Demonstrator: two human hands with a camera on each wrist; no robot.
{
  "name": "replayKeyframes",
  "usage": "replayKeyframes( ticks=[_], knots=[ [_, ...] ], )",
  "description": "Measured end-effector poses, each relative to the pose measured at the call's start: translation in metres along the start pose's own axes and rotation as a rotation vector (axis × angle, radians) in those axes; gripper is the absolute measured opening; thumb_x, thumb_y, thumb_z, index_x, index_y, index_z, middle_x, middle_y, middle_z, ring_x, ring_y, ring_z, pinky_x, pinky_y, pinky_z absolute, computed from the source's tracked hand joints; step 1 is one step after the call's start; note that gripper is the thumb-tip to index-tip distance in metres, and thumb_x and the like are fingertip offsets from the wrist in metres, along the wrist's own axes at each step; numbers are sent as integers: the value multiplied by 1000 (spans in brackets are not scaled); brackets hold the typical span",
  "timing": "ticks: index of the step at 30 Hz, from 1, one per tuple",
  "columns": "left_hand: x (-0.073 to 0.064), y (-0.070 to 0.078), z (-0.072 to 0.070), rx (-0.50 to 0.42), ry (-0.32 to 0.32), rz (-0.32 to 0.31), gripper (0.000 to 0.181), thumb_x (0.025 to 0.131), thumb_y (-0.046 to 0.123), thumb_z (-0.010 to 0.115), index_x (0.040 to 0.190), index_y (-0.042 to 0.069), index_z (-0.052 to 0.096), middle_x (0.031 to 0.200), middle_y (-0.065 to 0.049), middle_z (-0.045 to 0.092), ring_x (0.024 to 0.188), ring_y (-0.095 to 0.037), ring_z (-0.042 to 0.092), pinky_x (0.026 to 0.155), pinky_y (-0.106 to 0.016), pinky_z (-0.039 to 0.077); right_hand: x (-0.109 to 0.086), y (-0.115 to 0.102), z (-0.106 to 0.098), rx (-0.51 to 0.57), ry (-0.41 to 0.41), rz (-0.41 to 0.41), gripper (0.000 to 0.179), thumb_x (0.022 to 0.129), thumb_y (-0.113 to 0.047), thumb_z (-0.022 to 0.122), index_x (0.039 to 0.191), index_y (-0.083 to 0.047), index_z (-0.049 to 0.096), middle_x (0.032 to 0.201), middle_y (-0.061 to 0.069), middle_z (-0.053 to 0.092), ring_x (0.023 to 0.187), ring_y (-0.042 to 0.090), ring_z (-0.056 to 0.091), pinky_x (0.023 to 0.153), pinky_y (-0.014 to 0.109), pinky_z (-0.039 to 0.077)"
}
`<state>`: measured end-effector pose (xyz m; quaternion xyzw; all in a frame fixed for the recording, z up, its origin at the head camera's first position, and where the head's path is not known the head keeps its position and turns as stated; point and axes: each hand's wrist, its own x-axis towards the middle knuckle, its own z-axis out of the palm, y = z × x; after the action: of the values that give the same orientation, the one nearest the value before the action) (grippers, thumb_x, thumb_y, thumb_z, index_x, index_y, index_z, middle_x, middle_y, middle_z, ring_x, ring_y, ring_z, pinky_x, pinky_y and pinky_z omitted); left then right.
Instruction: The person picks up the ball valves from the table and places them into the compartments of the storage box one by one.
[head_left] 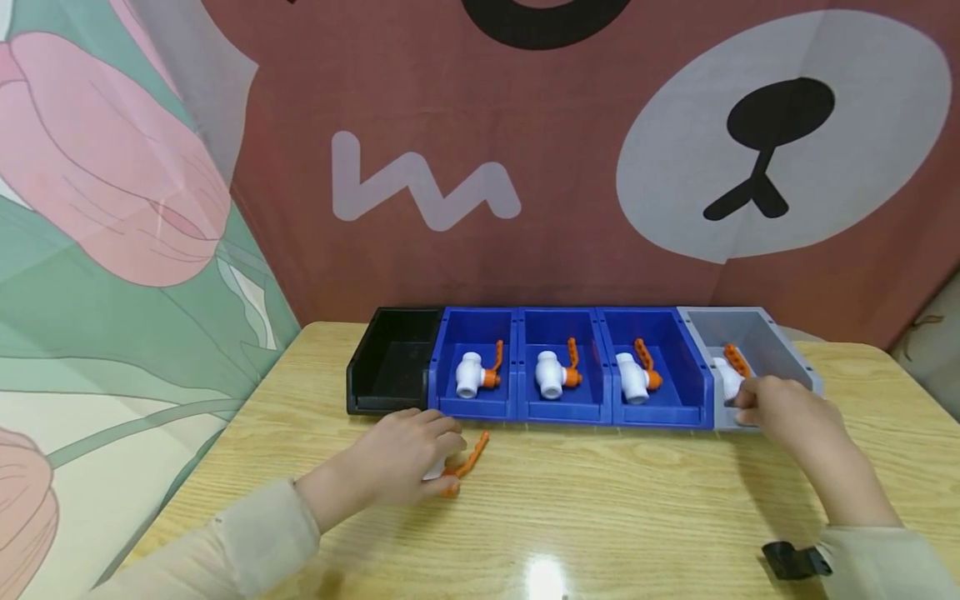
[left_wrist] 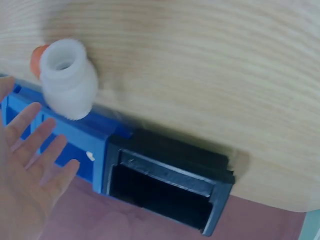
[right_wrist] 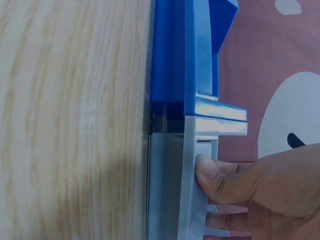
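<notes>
On the table, my left hand reaches over a white plastic ball valve with an orange lever. In the left wrist view its fingers are spread and nearly straight, with the valve standing beside them. My right hand dips over the front of the grey bin, fingers bent at another white ball valve with an orange lever. The front wall hides the grip in the right wrist view, where the thumb overlaps the rim.
Three blue bins in a row each hold a white ball valve with an orange lever, such as this middle valve. A black bin without a valve ends the row at left. A printed cloth hangs behind the table.
</notes>
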<state>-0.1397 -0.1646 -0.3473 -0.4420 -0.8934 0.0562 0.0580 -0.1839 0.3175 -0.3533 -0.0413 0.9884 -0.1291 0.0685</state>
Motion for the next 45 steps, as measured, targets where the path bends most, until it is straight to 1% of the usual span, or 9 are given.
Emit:
replayKeyframes(
  ticks=[3, 7, 13, 20, 26, 31, 38, 42, 45],
  knots=[
    [-3, 0, 4, -16, -40, -8, 38, 93, 50, 63, 114, 19, 67, 124, -2, 64, 113, -20, 59, 95, -38, 50, 0, 1, 0, -2, 1, -2, 9, 89, -10, 73, 89, -4, 66, 81, 9, 62, 75, 29, 55, 58, 50, 46],
    [-6, -1, 9, -19, -86, -10, 41, 93, 53, 62, 115, 20, 67, 126, -1, 63, 116, -20, 58, 96, -39, 49, 1, 2, 2, 3, 4, -10, 10, 89, -11, 73, 90, -3, 66, 83, 10, 64, 76, 29, 56, 57, 49, 47],
    [-10, -4, 17, 2, -136, 27, 48, 92, 57, 60, 120, 18, 65, 127, -1, 61, 115, -20, 58, 99, -38, 48, 0, 3, 3, 9, 11, -20, 10, 89, -11, 73, 90, -4, 66, 83, 9, 65, 77, 30, 58, 57, 50, 47],
    [-14, -4, 21, 66, -113, 70, 44, 91, 51, 64, 118, 16, 65, 127, -3, 60, 116, -20, 56, 97, -36, 49, 0, 3, 3, 3, 4, -11, 10, 89, -12, 73, 90, -4, 66, 84, 10, 66, 78, 31, 59, 58, 51, 47],
    [-14, -4, 23, 86, -44, 108, 33, 89, 39, 71, 109, 15, 65, 115, -2, 60, 102, -18, 57, 89, -33, 51, 0, 1, 1, 0, -4, -5, 11, 90, -13, 72, 90, -4, 67, 84, 10, 66, 78, 30, 59, 58, 50, 46],
    [-13, -3, 24, 114, -24, 114, 30, 87, 39, 73, 104, 15, 65, 107, -1, 60, 93, -17, 56, 82, -32, 52, 0, 0, 0, -3, -7, 4, 12, 90, -12, 72, 93, -2, 68, 86, 12, 67, 78, 30, 59, 58, 50, 47],
    [-10, -2, 17, 189, -37, 141, 29, 82, 40, 79, 93, 17, 66, 87, 5, 55, 77, -13, 52, 64, -25, 46, 0, 1, 1, -6, -2, -1, 11, 90, -13, 72, 93, -3, 68, 88, 13, 67, 79, 31, 61, 57, 51, 47],
    [-9, -1, 13, 209, -73, 149, 30, 79, 41, 81, 92, 17, 67, 85, 5, 54, 74, -12, 52, 63, -25, 45, -1, 0, 1, -11, 4, -2, 11, 90, -12, 72, 92, -3, 67, 87, 13, 67, 78, 31, 60, 57, 50, 47],
    [-11, -1, 10, 226, -101, 155, 31, 81, 43, 80, 94, 17, 69, 87, 4, 57, 75, -13, 54, 67, -26, 48, -1, -2, 1, -11, 10, -8, 11, 90, -12, 72, 91, -3, 67, 87, 14, 67, 79, 31, 60, 58, 51, 47]
  ],
)
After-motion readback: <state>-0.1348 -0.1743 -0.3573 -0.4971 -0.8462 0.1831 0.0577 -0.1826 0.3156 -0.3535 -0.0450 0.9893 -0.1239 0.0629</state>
